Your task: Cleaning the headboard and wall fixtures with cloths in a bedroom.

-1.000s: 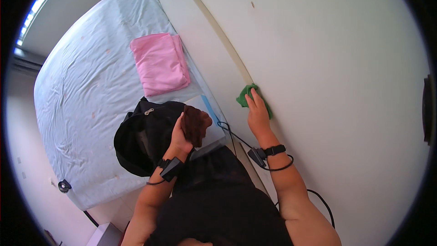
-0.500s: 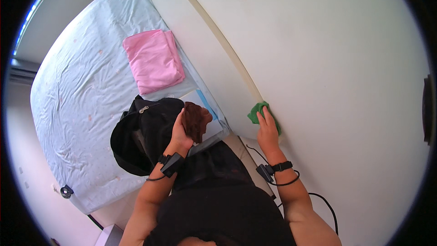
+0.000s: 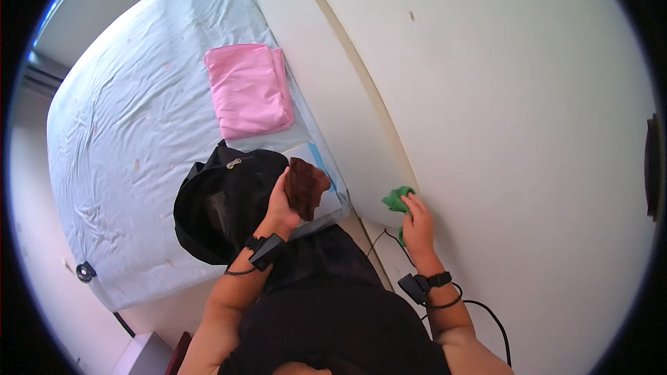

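Observation:
A crumpled brown cloth [image 3: 306,187] is gripped in my left hand [image 3: 281,207], over the near right corner of the bed. My right hand [image 3: 418,226] has its fingers closed on a green cloth [image 3: 399,198], beside the white headboard's raised edge; part of that cloth hangs below the fingers. Just left of my left hand lies a black backpack [image 3: 240,180], with a zip pull on its upper side. Partly under the brown cloth, a flat white and blue item [image 3: 326,203] rests on the bed; its kind I cannot make out.
A folded pink cloth [image 3: 250,94] lies on the bed [image 3: 139,118] with its pale blue sheet, beyond the backpack. The white headboard [image 3: 514,132] fills the right side. Black cables [image 3: 490,309] trail from my right wrist. A small black round object [image 3: 85,272] sits at the bed's left edge.
My right hand has moved down and slightly right along the headboard with the green cloth. My left hand keeps the brown cloth in nearly the same place. The whole view has shifted slightly.

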The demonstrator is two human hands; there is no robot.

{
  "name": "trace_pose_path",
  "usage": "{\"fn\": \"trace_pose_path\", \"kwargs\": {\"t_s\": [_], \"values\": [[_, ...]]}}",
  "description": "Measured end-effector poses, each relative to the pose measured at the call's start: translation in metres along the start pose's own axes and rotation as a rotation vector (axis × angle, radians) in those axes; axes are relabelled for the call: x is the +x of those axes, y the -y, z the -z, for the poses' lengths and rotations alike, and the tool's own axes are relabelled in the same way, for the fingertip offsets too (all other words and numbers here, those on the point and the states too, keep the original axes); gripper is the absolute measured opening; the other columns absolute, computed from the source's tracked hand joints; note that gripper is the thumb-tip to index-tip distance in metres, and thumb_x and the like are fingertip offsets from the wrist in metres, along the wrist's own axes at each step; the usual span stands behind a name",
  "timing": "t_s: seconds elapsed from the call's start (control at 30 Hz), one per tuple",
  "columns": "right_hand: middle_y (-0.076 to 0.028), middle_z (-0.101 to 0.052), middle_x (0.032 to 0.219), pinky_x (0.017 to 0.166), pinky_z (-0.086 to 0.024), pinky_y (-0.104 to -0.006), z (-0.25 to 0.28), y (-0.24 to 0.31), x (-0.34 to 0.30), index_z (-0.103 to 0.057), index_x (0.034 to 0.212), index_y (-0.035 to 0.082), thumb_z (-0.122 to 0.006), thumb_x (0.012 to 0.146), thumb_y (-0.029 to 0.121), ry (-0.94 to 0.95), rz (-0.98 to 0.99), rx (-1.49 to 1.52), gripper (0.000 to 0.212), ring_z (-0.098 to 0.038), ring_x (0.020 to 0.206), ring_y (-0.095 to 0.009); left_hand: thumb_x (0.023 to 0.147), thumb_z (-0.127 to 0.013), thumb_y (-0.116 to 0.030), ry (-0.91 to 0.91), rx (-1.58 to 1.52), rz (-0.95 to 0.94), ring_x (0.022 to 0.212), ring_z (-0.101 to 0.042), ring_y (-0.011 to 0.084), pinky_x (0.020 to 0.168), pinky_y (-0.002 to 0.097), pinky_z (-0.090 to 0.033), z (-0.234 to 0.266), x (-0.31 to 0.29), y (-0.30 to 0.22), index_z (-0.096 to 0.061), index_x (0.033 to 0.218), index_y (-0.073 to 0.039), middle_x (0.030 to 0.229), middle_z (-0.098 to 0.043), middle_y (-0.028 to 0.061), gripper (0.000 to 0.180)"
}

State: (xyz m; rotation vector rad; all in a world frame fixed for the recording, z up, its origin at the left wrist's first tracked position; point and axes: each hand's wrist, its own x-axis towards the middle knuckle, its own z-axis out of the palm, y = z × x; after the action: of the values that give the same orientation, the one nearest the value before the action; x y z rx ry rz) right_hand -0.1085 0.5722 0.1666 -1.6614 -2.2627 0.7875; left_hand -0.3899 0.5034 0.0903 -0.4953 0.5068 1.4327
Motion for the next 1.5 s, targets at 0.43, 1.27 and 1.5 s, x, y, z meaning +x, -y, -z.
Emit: {"fn": "trace_pose_path", "kwargs": {"t_s": [0.43, 1.27, 1.5], "values": [[-0.016, -0.051, 0.122, 0.094, -0.039, -0.0363, -0.061, 0.195, 0.223, -0.057, 0.11, 0.002, -0.042, 0.076, -0.007, -0.375, 0.447, 0.37, 0.039, -0.049, 0.11, -0.032, 0.09, -0.037, -0.036, 0.053, -0.048, -0.153, 0.081, -0.06, 0.0269, 0.055, 0.0345, -0.047, -0.033, 0.004, -0.026, -0.056, 0.104, -0.006, 0.103, -0.061, 0.0122, 0.038], [-0.012, -0.039, 0.134, 0.106, -0.023, -0.0378, -0.178, 0.214, 0.535, -0.052, 0.119, 0.002, -0.044, 0.085, 0.014, -0.193, 1.07, -1.027, 0.037, -0.033, 0.125, -0.027, 0.092, -0.04, -0.034, -0.196, -0.219, -0.257, 0.105, -0.054, 0.0236, 0.087, 0.038, -0.046, -0.007, 0.03, -0.077, -0.054, 0.116, -0.012, 0.114, -0.058, 0.0059, 0.036], [-0.016, -0.038, 0.135, 0.107, -0.02, -0.0396, -0.216, 0.201, 0.533, -0.048, 0.121, -0.002, -0.041, 0.086, 0.012, -0.125, 0.97, -1.274, 0.039, -0.029, 0.128, -0.031, 0.092, -0.044, -0.03, -0.166, -0.197, -0.285, 0.114, -0.048, 0.0197, 0.099, 0.0326, -0.035, -0.006, 0.029, -0.08, -0.048, 0.123, -0.009, 0.122, -0.052, 0.0044, 0.037]]}}
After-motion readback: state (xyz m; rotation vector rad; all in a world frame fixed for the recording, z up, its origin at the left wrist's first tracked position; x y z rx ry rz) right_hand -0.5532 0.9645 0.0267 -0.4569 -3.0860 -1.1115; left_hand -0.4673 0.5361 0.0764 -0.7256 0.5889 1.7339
